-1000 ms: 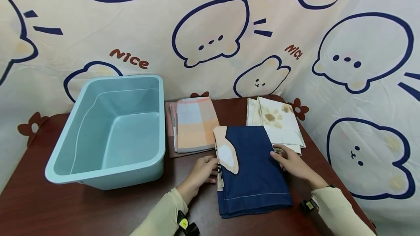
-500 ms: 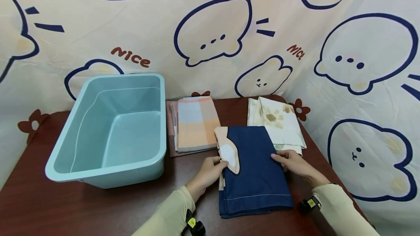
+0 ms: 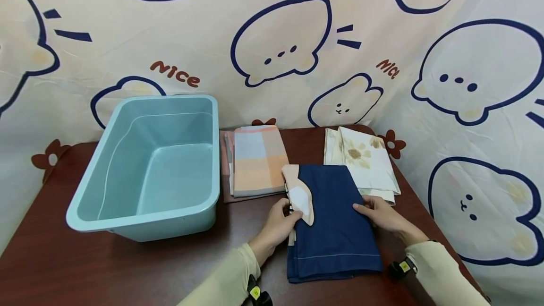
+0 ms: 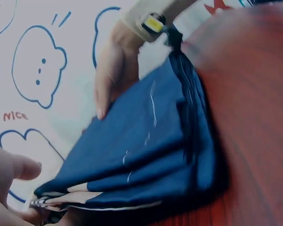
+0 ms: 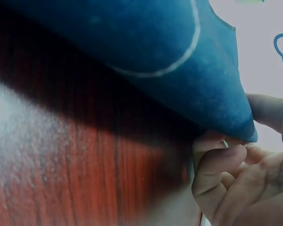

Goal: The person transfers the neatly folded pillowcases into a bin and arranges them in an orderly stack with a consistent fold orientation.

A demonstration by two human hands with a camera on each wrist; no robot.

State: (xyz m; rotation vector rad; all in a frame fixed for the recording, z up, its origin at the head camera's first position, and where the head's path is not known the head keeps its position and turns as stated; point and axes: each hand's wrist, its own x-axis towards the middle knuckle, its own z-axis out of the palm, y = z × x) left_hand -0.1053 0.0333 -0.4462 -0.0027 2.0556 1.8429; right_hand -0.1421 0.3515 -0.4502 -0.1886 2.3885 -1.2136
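A folded dark blue cloth [image 3: 335, 221] with a beige and white print along its left side lies at the table's front right. My left hand [image 3: 278, 223] holds its left edge, thumb above and fingers curled at the side. In the left wrist view the left thumb [image 4: 26, 167] shows a gap from the fabric, whose layered folds face the camera. At the opposite edge my right hand [image 3: 382, 214] pinches the cloth between the thumb on top and curled fingers below. The right wrist view shows that cloth edge [image 5: 226, 108] lifted off the table.
A light blue plastic tub [image 3: 212, 164] stands on the left of the brown table [image 3: 140, 268]. Behind the blue cloth lie a folded checked cloth [image 3: 259, 164] in pastel colours and a folded white flowered cloth [image 3: 369, 159]. A printed curtain [image 3: 191, 37] borders the table.
My left hand has moved a little right and its thumb has come over the cloth's printed edge. The right hand keeps its hold. The head view has shifted slightly.
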